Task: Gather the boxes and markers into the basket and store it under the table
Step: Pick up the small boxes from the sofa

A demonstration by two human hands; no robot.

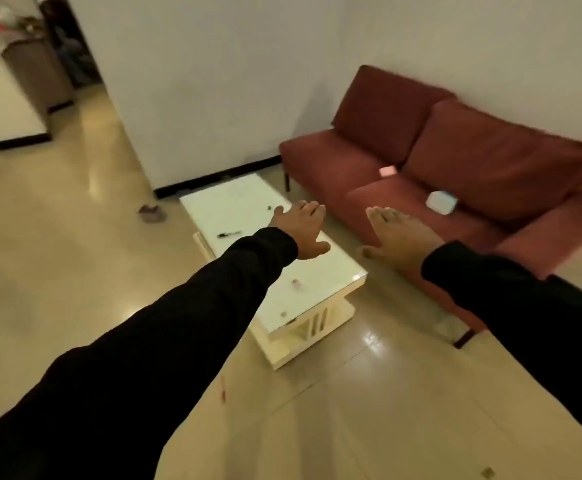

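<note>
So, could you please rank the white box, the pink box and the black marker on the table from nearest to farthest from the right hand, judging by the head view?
From the right hand:
1. White box, on the sofa seat just beyond the fingers.
2. Pink box, farther back at the seat's rear.
3. Black marker, across on the white table, past the left hand.

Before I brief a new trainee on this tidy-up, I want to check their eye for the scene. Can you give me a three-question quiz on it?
1. True or false: the left hand holds a marker.
2. Where does the white box lie? A) on the table B) on the red sofa C) on the floor
3. Fill in: the pink box lies on the sofa's ____.

Key: 1 false, both hands are open, right hand too; 2 B; 3 seat.
</note>
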